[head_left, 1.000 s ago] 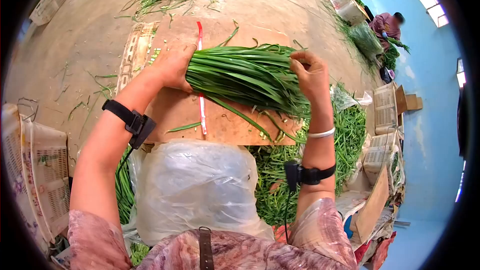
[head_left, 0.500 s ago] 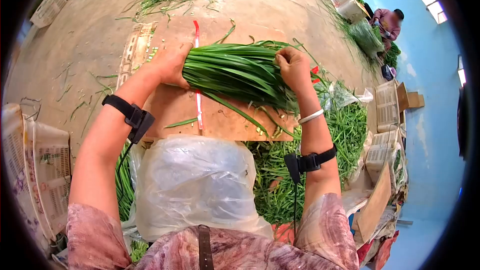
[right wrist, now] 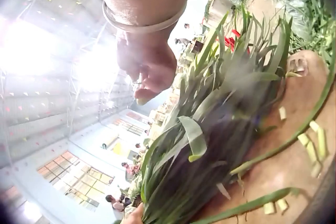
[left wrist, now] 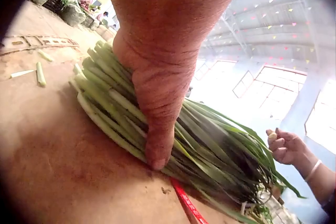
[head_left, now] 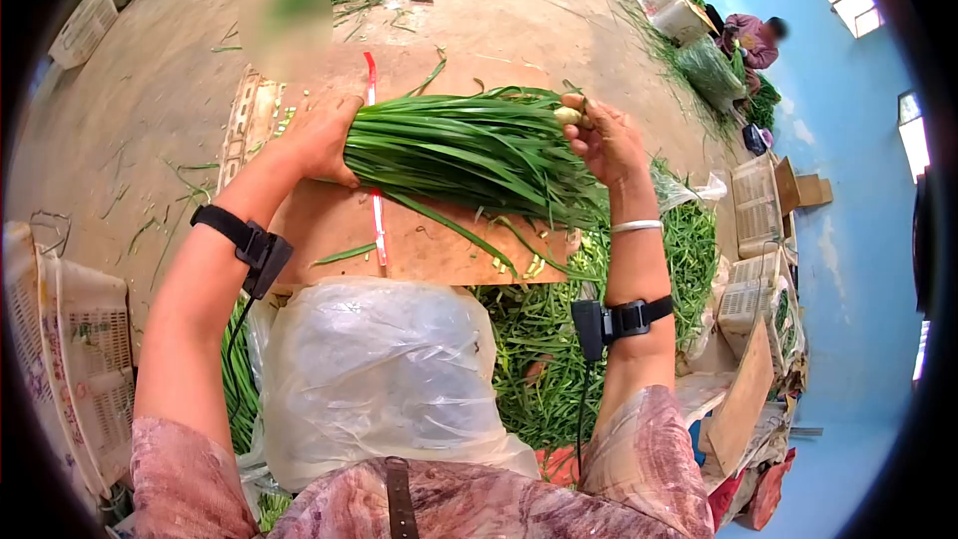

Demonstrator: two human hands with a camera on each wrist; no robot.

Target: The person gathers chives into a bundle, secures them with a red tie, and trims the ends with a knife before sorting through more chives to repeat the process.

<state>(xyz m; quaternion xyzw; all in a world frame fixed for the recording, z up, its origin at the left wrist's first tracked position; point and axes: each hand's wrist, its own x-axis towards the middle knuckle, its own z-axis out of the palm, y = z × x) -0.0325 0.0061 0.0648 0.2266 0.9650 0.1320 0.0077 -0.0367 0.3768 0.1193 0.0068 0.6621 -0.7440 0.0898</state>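
Observation:
A thick bundle of garlic chives, its long flat leaves pointing right, lies across a brown board. My left hand grips the bundle near its pale cut stem ends, thumb pressed along the near side. A red and white strip runs under the bundle beside that hand. My right hand is raised at the leaf tips with fingers curled. Something small and pale yellow shows at its fingertips; I cannot tell whether it is held.
Clear plastic sheeting covers the area before me. Loose green leaves are heaped to the right. White crates stand at left, others along the blue wall. A person sits at far right. Short cut stem pieces lie on the board.
My right hand has turned and moved from the leaves to the bundle's upper right edge, where the pale yellow thing now shows. The left hand keeps its grip. A blurred patch appears at upper left.

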